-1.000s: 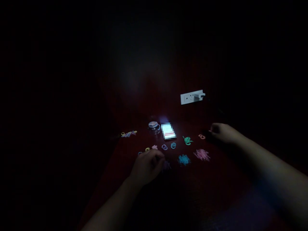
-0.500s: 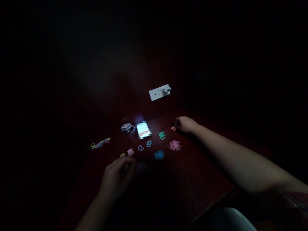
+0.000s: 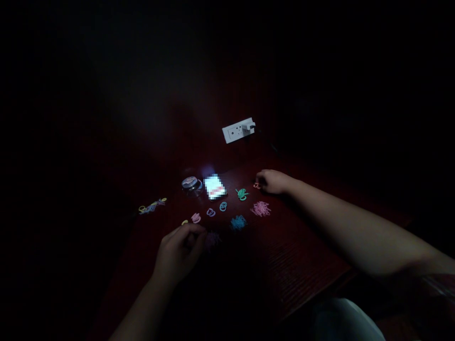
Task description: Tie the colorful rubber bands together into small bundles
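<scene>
My right hand is at the far right of the coloured elastic bands, its fingers closed and curled down over a small group of orange elastic bands. The fingertips seem to touch these bands; the dim light hides whether one is pinched. Nearer to me, my left hand is closed, thumb against fingertips, and what it may hold cannot be made out. Beside its fingertips lies a dark purple pile of bands. Just beyond it are yellow bands, pink loops, purple loops and blue loops.
A glowing, pixelated screen lights the dark red table, with a clear round-lidded jar beside it. Green bands, a pink pile, a blue pile and mixed bands lie around. Behind is a socket panel with a plug.
My right hand has shifted slightly left, over the orange bands. The left hand keeps its closed pose near the purple pile. The whole view has shifted a little.
</scene>
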### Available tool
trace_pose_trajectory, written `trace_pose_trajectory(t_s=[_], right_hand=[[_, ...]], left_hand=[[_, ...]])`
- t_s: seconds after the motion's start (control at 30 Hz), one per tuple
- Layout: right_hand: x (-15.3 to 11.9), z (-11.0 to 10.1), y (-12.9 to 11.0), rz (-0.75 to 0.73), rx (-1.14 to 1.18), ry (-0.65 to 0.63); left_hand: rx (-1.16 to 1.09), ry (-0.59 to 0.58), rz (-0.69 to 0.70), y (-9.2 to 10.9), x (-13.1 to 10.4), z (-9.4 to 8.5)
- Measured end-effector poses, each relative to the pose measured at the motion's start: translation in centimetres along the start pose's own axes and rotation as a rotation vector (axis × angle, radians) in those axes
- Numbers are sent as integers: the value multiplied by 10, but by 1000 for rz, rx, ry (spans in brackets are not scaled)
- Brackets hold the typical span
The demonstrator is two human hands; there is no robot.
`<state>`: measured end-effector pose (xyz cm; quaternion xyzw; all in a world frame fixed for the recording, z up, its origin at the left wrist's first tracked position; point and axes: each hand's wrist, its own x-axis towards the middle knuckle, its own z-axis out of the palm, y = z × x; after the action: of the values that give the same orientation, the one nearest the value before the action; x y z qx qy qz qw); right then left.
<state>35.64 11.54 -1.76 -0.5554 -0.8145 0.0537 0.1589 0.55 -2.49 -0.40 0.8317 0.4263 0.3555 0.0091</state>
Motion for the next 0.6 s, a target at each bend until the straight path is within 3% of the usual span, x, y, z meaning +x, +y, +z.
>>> trace_pose_trajectory(t_s=[0.27, 0.6], right_hand=[[1, 0, 2, -126, 3, -35], [7, 9, 10, -148, 56, 5]], left_hand=[[26, 0, 21, 0, 0, -1], [9, 2, 14, -1, 0, -1]])
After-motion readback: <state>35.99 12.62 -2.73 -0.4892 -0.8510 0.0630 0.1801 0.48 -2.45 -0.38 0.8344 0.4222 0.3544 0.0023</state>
